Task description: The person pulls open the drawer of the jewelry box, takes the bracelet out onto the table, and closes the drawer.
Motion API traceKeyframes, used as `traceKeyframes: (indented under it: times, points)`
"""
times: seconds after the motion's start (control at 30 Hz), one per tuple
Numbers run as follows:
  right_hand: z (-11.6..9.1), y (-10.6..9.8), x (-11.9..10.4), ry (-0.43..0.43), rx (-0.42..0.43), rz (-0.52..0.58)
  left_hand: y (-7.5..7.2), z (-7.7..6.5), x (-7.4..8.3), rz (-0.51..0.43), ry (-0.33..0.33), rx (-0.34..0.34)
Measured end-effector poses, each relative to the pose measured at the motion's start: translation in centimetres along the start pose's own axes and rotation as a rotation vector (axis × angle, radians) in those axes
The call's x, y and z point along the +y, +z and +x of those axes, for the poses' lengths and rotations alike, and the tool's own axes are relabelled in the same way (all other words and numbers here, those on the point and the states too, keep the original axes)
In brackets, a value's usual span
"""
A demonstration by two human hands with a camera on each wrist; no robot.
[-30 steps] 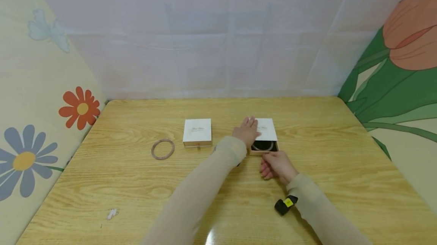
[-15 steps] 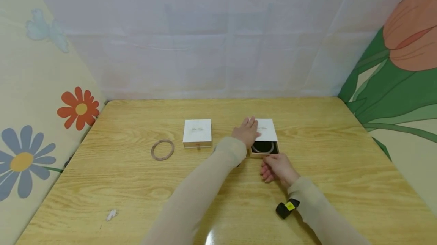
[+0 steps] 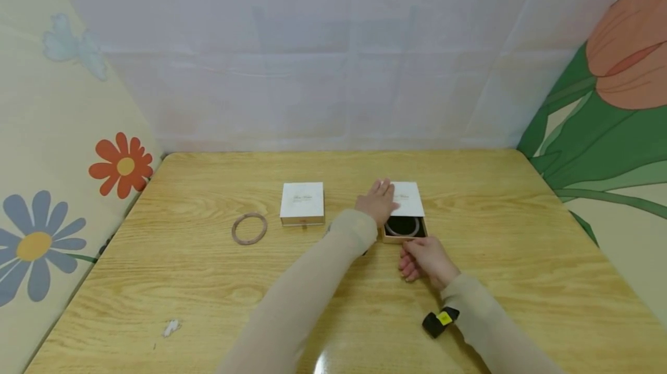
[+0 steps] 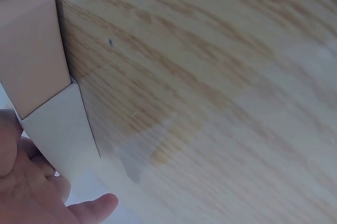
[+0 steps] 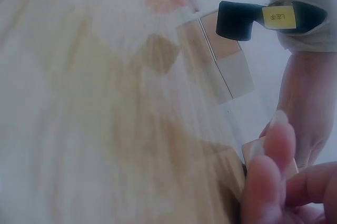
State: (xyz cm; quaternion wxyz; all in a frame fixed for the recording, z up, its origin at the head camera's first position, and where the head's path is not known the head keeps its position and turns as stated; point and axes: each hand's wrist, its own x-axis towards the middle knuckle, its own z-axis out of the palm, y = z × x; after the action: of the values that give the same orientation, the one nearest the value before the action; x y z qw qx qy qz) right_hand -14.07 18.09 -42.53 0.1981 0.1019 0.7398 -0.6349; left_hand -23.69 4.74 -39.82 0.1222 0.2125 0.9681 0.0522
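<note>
A white-topped jewelry drawer box (image 3: 409, 199) sits right of the middle, its drawer (image 3: 392, 239) partly out toward me. Inside, a pale bangle (image 3: 417, 227) lies on black lining. My left hand (image 3: 375, 205) rests on the box's white sleeve with fingers extended. The left wrist view catches the tan drawer side (image 4: 37, 55) sticking out of that sleeve (image 4: 60, 129). At the drawer's front edge, my right hand (image 3: 426, 258) pinches with thumb and forefinger, other fingers curled. What it pinches is hidden behind the fingers.
Left of my left forearm stands a second, similar box (image 3: 302, 200), pushed shut. A loose mauve bangle (image 3: 249, 228) lies further left on the wooden table (image 3: 208, 281). Near the front left is a small white patch (image 3: 171, 327). A pale cloth wall (image 3: 333, 90) closes off the back.
The drawer has slid a little further out toward me along with my right hand, showing more of the bangle inside. My left hand has stayed on the sleeve.
</note>
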Motion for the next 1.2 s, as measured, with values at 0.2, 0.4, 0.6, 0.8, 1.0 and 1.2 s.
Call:
traceKeyframes:
  times: [0.2,0.4,0.6,0.8,1.0,1.2]
  points:
    - [-0.1,0.0,0.0,0.004,-0.006,-0.007,0.1,0.2,0.0,-0.009,-0.007,-0.007]
    - [-0.3,-0.1,0.0,0.006,0.003,-0.01,0.2,0.5,0.0,-0.006,-0.008,-0.023]
    - [-0.4,-0.1,0.2,0.004,-0.008,-0.014,0.0,0.1,0.1,-0.001,-0.01,-0.016]
    - [-0.5,-0.1,0.3,0.004,-0.015,-0.009,0.1,0.3,0.0,-0.001,-0.01,-0.028]
    - [-0.6,0.1,0.3,0.003,0.0,-0.009,-0.4,-0.4,0.2,0.003,-0.004,-0.023]
    - [-0.7,0.2,0.3,0.005,0.002,-0.009,-1.1,-1.3,0.3,-0.017,0.003,-0.015]
